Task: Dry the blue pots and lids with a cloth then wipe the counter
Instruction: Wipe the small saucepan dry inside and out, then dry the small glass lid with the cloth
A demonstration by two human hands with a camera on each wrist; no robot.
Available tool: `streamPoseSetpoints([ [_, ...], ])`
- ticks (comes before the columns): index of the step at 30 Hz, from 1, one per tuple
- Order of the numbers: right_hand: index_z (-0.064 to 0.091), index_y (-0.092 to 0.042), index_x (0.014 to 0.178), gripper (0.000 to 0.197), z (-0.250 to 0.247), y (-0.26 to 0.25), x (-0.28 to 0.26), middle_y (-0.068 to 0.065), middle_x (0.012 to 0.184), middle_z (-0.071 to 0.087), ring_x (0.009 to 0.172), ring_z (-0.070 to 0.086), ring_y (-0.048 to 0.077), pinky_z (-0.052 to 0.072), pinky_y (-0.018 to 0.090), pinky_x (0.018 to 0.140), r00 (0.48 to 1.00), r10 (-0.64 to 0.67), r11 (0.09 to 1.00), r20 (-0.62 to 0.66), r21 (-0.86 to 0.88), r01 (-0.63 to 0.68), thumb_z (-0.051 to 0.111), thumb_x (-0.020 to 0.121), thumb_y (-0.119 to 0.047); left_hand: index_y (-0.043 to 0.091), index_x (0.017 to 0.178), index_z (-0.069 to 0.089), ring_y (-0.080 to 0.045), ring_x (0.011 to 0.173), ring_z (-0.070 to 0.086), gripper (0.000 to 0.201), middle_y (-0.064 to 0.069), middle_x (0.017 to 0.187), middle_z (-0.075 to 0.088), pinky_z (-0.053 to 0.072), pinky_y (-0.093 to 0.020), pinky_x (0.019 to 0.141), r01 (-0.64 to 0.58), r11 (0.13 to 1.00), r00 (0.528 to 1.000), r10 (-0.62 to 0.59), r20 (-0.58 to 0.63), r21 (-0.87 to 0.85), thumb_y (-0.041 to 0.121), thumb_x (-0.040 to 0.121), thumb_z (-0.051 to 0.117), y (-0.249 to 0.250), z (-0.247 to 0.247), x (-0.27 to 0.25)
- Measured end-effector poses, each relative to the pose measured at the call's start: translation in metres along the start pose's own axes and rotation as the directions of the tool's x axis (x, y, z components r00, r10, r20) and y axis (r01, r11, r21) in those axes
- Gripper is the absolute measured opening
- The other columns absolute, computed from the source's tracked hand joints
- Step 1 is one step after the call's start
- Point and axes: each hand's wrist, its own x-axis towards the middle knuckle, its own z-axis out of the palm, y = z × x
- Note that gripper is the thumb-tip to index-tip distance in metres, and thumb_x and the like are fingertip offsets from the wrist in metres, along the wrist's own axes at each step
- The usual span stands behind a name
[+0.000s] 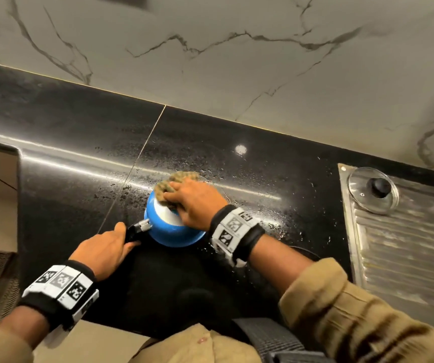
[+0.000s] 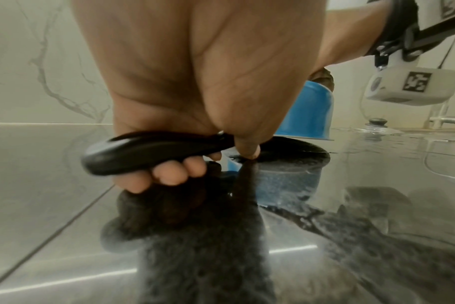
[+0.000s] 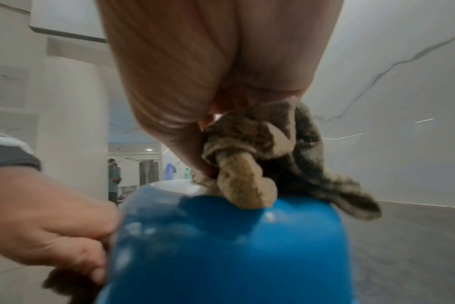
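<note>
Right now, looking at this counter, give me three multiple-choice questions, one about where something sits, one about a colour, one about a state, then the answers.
1. Where is the round glass lid with a black knob?
A. On the ribbed metal drainboard
B. On the blue pot
C. In the left hand

2. What colour is the pot's handle?
A. Blue
B. Black
C. White

3. How does the blue pot stand on the black stone counter?
A. Upright
B. On its side
C. Upside down

Answers: A, the lid lies apart on the drainboard; B, the left hand grips a black handle; C, the right hand presses the mottled brown cloth on its upturned base.
</note>
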Motion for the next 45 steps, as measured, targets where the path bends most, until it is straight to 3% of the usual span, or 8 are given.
streamPoseSetpoints([
  [10,0.069,-0.02,0.121,0.042,0.013,0.01,-0.088,0.003,0.135,0.061,0.134,0.048,0.026,0.041,0.042,0.111,0.985,-0.158,0.974,-0.07,0.155,0.167,0.058,0.082,-0.01,0.02,0.093,0.032,-0.024,0.077,0.067,0.037,0.006,0.077,0.055,0.048,-0.038,0.064,0.004,0.999,0.992,-0.01,-0.124,-0.049,0.056,0.101,0.037,0.006,0.007,-0.008],
  [14,0.073,-0.02,0.113,0.04,0.015,0.033,-0.13,-0.001,0.122,0.069,0.116,0.063,0.025,0.053,0.039,0.095,0.987,-0.018,0.965,-0.163,0.254,0.059,0.052,0.08,-0.016,0.02,0.088,0.033,-0.029,0.079,0.068,0.042,0.003,0.076,0.057,0.05,-0.041,0.066,-0.007,0.999,0.983,-0.001,-0.183,-0.04,0.059,0.099,0.035,0.009,0.004,-0.016],
  [21,0.064,-0.029,0.128,0.044,0.044,0.083,-0.212,-0.009,0.137,0.06,0.13,0.051,0.013,0.041,0.041,0.111,0.958,0.285,0.935,-0.021,0.224,-0.274,0.057,0.084,-0.023,0.019,0.083,0.04,-0.04,0.078,0.066,0.044,-0.006,0.072,0.061,0.046,-0.044,0.063,-0.112,0.978,0.936,0.044,-0.349,-0.177,0.062,0.092,0.042,0.039,-0.015,-0.034],
  [28,0.059,-0.035,0.133,0.05,0.065,0.083,-0.248,-0.012,0.149,0.047,0.144,0.036,0.018,0.04,0.041,0.113,0.937,0.347,0.93,0.041,0.116,-0.35,0.057,0.085,-0.02,0.015,0.094,0.051,-0.02,0.046,0.053,0.032,-0.011,0.055,0.061,0.044,-0.032,0.051,-0.308,0.719,0.903,0.015,-0.43,-0.623,0.046,0.093,0.054,0.093,-0.031,-0.04],
  [31,0.059,-0.033,0.133,0.048,0.071,0.087,-0.251,-0.009,0.149,0.047,0.145,0.035,0.02,0.035,0.041,0.116,0.946,0.321,0.936,0.037,0.137,-0.323,0.052,0.086,-0.027,0.005,0.081,0.045,-0.018,0.03,0.039,0.043,-0.009,0.05,0.052,0.036,-0.023,0.032,-0.225,0.552,0.956,-0.033,-0.29,-0.803,0.04,0.104,0.042,0.107,-0.031,-0.038],
  [36,0.069,-0.032,0.121,0.031,0.041,0.105,-0.254,-0.012,0.129,0.065,0.127,0.055,0.01,0.043,0.032,0.11,0.959,0.284,0.93,-0.027,0.253,-0.268,0.059,0.092,-0.036,0.005,0.081,0.042,-0.016,0.032,0.033,0.046,-0.01,0.052,0.045,0.034,-0.02,0.037,-0.097,0.401,0.992,-0.033,-0.12,-0.911,0.042,0.107,0.035,0.11,-0.026,-0.028],
  [39,0.073,-0.028,0.112,0.026,0.015,0.136,-0.255,-0.012,0.106,0.074,0.096,0.068,0.001,0.057,0.029,0.088,0.887,0.44,0.855,-0.14,0.367,-0.367,0.063,0.09,-0.037,0.006,0.079,0.041,-0.015,0.031,0.031,0.046,-0.005,0.047,0.042,0.032,-0.018,0.037,-0.071,0.375,0.996,-0.017,-0.083,-0.924,0.042,0.107,0.035,0.107,-0.025,-0.024],
  [45,0.073,-0.026,0.11,0.025,-0.034,0.244,-0.269,0.003,0.101,0.075,0.093,0.069,0.026,0.055,0.037,0.084,0.555,0.78,0.615,-0.289,0.195,-0.764,0.059,0.091,-0.031,-0.001,0.079,0.043,-0.013,0.026,0.027,0.052,0.0,0.04,0.039,0.031,-0.016,0.034,-0.034,0.318,0.999,0.031,-0.026,-0.948,0.042,0.106,0.033,0.107,-0.021,-0.009],
])
